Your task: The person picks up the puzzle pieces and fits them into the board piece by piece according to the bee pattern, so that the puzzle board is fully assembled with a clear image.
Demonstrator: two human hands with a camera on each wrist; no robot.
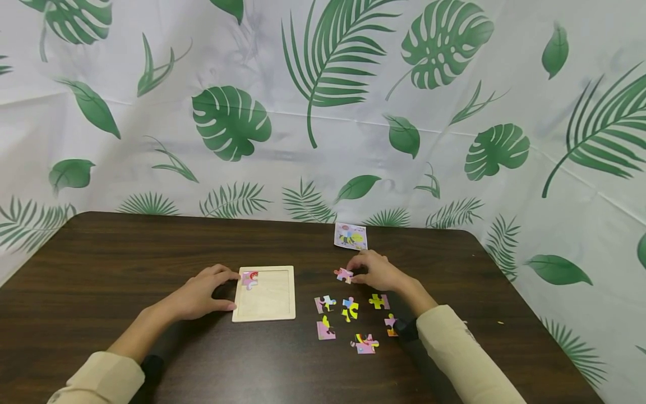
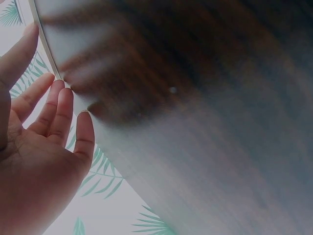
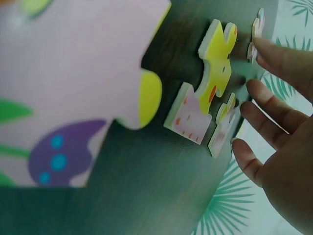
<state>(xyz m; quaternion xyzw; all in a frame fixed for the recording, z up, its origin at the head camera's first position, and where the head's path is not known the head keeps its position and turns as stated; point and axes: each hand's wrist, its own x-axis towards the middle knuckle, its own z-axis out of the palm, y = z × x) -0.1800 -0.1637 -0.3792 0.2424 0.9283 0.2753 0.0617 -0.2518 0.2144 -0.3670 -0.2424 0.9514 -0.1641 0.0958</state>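
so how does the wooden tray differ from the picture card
The wooden tray is larger than the picture card. The tray is plain wood with one puzzle piece in a corner; the card is printed with a yellow-and-black figure. The tray lies by the left hand, the card beyond the right hand. Both look roughly square.

Wooden tray (image 1: 272, 297): is lying flat, the left hand (image 1: 204, 294) touching its left edge
Corner piece (image 1: 249, 278): pink-and-red, is sitting in the tray's far left corner
Held piece (image 1: 344, 275): pink-and-red, the right hand (image 1: 373, 269) is pinching it
Loose pieces (image 1: 326, 331): six are lying picture-up, right of the tray
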